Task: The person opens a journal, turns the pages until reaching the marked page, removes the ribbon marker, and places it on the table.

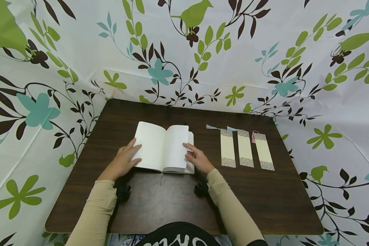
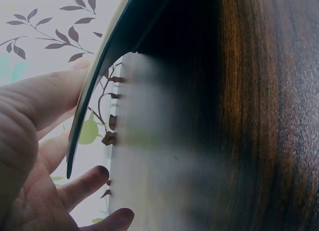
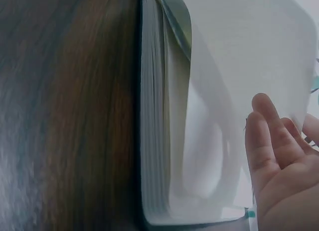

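Observation:
An open notebook (image 1: pixel 152 147) with white pages lies on the table, a thin ribbon hanging from its lower edge. At its left edge my left hand (image 1: pixel 121 164) holds the raised side, thumb on the page side. In the left wrist view the dark cover (image 2: pixel 82 119) stands tilted off the table between the thumb and the other fingers (image 2: pixel 84 188). My right hand (image 1: pixel 200 160) holds a lifted page (image 3: pixel 219 141) by its right edge. Its fingers (image 3: pixel 261 139) show beneath that page in the right wrist view, beside the thick page stack (image 3: pixel 153 121).
Three cream bookmarks with patterned ends lie right of the notebook: a left one (image 1: pixel 227 148), a middle one (image 1: pixel 245 148) and a right one (image 1: pixel 264 152) with a pink tassel. The dark wooden table (image 1: pixel 160 205) meets a leaf-patterned cloth (image 1: pixel 184 82) at the back.

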Demonstrator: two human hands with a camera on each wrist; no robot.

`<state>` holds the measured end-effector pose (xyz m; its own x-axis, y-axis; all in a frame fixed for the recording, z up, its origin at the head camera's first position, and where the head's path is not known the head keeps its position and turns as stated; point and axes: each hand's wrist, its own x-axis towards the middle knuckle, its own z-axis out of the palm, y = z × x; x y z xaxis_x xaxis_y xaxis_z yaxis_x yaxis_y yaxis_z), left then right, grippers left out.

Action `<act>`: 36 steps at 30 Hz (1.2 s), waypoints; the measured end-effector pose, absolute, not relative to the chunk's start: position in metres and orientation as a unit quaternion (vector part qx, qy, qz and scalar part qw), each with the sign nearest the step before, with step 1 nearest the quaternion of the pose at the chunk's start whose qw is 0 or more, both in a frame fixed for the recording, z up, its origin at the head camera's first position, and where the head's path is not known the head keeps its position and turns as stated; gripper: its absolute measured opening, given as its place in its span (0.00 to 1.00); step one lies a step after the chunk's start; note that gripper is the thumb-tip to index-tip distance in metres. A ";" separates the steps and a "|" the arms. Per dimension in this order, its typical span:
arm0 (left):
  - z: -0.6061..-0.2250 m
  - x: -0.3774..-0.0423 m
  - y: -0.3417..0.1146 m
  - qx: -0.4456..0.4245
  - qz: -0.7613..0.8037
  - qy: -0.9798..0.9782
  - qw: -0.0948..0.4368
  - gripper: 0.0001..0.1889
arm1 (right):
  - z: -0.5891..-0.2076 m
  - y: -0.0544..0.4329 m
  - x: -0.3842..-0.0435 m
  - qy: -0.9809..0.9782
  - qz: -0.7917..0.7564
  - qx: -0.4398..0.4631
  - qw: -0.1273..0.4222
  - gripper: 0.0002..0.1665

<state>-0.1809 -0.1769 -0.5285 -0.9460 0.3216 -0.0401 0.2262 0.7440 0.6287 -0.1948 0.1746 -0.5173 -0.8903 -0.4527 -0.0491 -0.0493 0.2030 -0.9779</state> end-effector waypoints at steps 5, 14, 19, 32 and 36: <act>-0.528 -0.180 -0.177 0.148 0.327 0.930 0.072 0.33 | -0.536 0.170 -0.200 0.735 -0.633 -0.171 0.173 0.34; -0.527 -0.180 -0.176 0.146 0.321 0.933 0.073 0.33 | -0.544 0.145 -0.193 0.670 -0.706 -0.147 0.174 0.57; -0.527 -0.180 -0.175 0.146 0.323 0.932 0.073 0.33 | -0.545 0.129 -0.190 0.654 -0.710 -0.175 0.193 0.54; -0.529 -0.180 -0.176 0.153 0.324 0.931 0.065 0.32 | -0.545 0.110 -0.185 0.751 -0.568 -0.278 0.189 0.53; -0.528 -0.181 -0.176 0.154 0.324 0.932 0.054 0.29 | -0.545 0.107 -0.183 0.809 -0.481 -0.291 0.169 0.50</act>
<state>-0.1806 -0.1763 -0.5282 -0.9466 0.3225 0.0003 0.2531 0.7424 0.6203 -0.1828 0.1070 -0.5449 -0.7738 -0.6334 0.0054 -0.3072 0.3678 -0.8777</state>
